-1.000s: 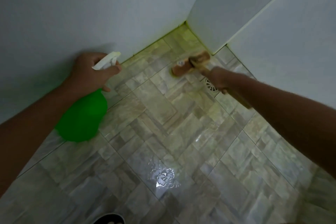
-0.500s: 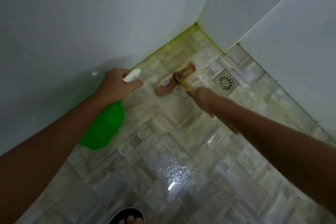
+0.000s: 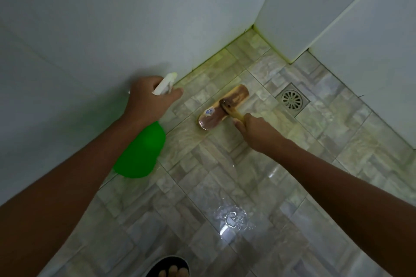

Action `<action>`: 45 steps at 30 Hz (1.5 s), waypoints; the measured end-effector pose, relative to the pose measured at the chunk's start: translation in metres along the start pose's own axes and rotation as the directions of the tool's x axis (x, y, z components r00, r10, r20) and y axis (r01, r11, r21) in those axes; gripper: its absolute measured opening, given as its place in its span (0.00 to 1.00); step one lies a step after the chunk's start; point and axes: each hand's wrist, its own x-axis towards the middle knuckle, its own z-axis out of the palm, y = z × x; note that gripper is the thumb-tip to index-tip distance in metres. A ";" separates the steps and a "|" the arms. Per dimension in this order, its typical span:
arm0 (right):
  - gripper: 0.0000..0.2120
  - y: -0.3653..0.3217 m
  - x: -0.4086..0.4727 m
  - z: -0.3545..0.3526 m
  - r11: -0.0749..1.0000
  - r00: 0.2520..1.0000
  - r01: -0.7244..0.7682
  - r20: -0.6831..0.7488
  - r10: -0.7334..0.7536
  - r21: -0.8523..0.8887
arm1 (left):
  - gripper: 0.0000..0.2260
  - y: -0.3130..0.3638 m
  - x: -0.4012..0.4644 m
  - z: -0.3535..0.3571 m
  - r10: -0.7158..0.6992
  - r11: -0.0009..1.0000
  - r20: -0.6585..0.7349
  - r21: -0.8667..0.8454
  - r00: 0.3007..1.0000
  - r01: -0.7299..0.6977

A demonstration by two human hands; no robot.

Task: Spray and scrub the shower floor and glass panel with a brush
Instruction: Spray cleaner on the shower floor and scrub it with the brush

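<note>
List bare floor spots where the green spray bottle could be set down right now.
Free: tiles between the brush head and the back corner; the wet stretch between the right forearm and the foot. Crowded: the strip along the left wall, under the left hand and green spray bottle; around the right hand; the floor drain.

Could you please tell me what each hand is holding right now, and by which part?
The left hand grips the green spray bottle at its white trigger head. The right hand grips the scrub brush by its handle, just behind the head.
</note>
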 end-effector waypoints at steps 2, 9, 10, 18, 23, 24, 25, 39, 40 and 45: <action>0.22 -0.009 0.006 -0.009 0.997 0.997 0.057 0.049 -0.055 -0.056 | 0.24 0.005 0.003 0.002 0.029 1.000 -0.056 -0.006 0.998 -0.029; 0.20 -0.061 0.077 -0.044 0.970 0.980 0.188 0.099 -0.174 -0.152 | 0.24 0.002 0.008 0.000 0.079 0.997 -0.122 0.004 0.989 -0.079; 0.20 -0.067 0.092 -0.053 0.973 0.983 0.174 0.089 -0.162 -0.148 | 0.23 0.002 0.009 0.000 0.090 0.996 -0.118 0.001 0.989 -0.091; 0.20 -0.030 0.133 -0.127 0.991 0.997 -0.067 -0.040 0.062 -0.118 | 0.23 0.004 0.010 0.005 0.154 0.985 -0.022 -0.072 0.988 -0.155; 0.23 -0.018 0.144 -0.152 0.988 0.988 -0.154 -0.011 0.154 -0.004 | 0.22 0.004 0.017 0.012 0.177 0.983 0.018 -0.053 0.984 -0.175; 0.22 -0.015 0.142 -0.147 0.988 0.989 -0.151 -0.007 0.151 -0.032 | 0.22 0.003 0.017 0.012 0.174 0.984 0.012 -0.051 0.985 -0.173; 0.22 -0.008 0.142 -0.139 0.989 0.989 -0.146 -0.022 0.145 -0.014 | 0.22 0.002 0.017 0.012 0.174 0.983 0.009 -0.056 0.985 -0.173; 0.19 -0.011 0.140 -0.137 0.994 0.993 -0.114 -0.017 0.114 0.004 | 0.14 0.007 0.016 0.004 0.156 0.988 0.018 -0.008 0.988 -0.155; 0.19 -0.015 0.146 -0.143 0.993 0.994 -0.111 -0.006 0.111 -0.029 | 0.15 0.006 0.016 0.005 0.156 0.988 0.013 -0.002 0.988 -0.156; 0.14 0.010 0.120 -0.130 0.976 0.979 -0.202 -0.007 0.203 0.087 | 0.18 0.006 0.011 0.010 0.147 0.989 0.021 0.000 0.989 -0.147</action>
